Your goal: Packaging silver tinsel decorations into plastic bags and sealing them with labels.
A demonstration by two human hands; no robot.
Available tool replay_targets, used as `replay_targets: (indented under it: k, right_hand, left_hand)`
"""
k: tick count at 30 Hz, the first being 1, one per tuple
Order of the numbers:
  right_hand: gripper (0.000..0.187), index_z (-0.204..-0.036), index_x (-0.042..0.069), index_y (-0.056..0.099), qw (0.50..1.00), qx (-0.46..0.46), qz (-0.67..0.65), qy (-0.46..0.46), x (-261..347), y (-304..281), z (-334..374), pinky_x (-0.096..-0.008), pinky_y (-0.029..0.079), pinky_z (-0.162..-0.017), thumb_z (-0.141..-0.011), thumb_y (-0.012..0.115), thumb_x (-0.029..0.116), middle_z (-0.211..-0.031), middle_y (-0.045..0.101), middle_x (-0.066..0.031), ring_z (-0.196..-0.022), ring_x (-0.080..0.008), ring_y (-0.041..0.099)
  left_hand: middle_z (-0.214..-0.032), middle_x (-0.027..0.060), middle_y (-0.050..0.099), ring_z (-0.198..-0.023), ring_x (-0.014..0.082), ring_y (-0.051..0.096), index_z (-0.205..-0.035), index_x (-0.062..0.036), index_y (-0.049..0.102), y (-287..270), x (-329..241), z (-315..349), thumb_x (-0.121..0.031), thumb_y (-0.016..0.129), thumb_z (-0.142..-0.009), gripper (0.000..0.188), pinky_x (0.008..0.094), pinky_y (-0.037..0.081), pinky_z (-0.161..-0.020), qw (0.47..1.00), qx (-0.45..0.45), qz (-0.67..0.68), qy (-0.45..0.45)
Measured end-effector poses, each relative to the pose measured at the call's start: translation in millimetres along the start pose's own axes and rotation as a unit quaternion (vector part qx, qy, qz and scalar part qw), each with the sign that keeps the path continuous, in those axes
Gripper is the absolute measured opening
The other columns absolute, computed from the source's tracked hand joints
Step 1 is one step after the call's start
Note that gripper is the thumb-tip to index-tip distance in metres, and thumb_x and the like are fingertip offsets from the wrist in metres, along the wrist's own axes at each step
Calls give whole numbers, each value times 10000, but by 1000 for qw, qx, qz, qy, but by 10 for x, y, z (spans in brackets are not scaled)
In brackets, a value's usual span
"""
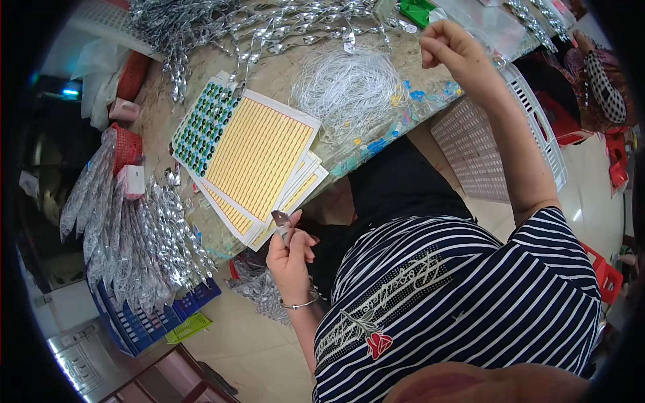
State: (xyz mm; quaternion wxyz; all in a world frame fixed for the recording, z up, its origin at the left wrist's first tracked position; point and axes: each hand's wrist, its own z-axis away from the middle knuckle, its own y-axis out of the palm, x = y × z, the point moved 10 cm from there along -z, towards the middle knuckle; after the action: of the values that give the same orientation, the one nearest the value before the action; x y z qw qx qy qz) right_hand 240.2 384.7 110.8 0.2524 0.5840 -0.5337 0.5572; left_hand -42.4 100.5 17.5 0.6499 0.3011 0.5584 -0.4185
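Low in the middle, just off the table's near edge, my left hand (290, 263) pinches a small shiny silvery piece (282, 225) between thumb and fingers. Up at the right, over the table's edge, my right hand (460, 57) is closed in a pinch; whatever is in it, if anything, is too small to make out. Between the hands lies a loose heap of white string (349, 87). Closer to my left hand is a fanned stack of yellow sticker sheets (262, 148), with a sheet of round green stickers (205, 124) beside it.
Twisted silver foil strips (309, 30) cover the table's far side, and wrapped bundles (127, 228) hang over its left edge near a red basket (126, 149). A white plastic crate (470, 148) stands under the right edge. A green tray (416, 10) lies beyond my right hand.
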Motion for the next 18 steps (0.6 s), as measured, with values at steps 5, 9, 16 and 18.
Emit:
replay_targets:
  k: [5,9,16,18]
  right_hand:
    - [167,-983,40,553,988,133,-67,29,1036,749,-23,-325,514,-726,-932,494,187,-889,593,-76,-802,-162,597]
    - [134,-1057,54,538,947,296,-56,-113,1476,1530,350,-203,452,-594,-942,552,121,-794,610,-7,-724,-53,596]
    - [93,-1045,36,494,892,412,-186,-8,1420,2405,724,-249,472,-524,-963,497,79,-717,579,-28,-625,-85,575]
    - [107,-1059,34,499,902,387,-187,-41,1334,2395,644,-219,456,-577,-965,500,84,-751,564,-6,-667,-61,550]
  left_hand:
    - [-813,80,655,-504,31,457,-1171,51,602,-164,-288,48,-16,566,-890,291,157,339,-449,998,-55,-26,10]
    - [-1013,129,678,-545,43,492,-1268,37,544,-103,-645,24,14,561,-883,386,153,364,-473,991,-91,42,91]
    - [-741,32,635,-531,32,470,-1079,53,623,-77,-624,130,-55,597,-912,201,175,368,-471,990,-34,86,103]
    - [-751,77,643,-493,40,423,-1047,45,639,-96,-581,138,-20,569,-892,182,161,318,-459,991,-23,89,97]
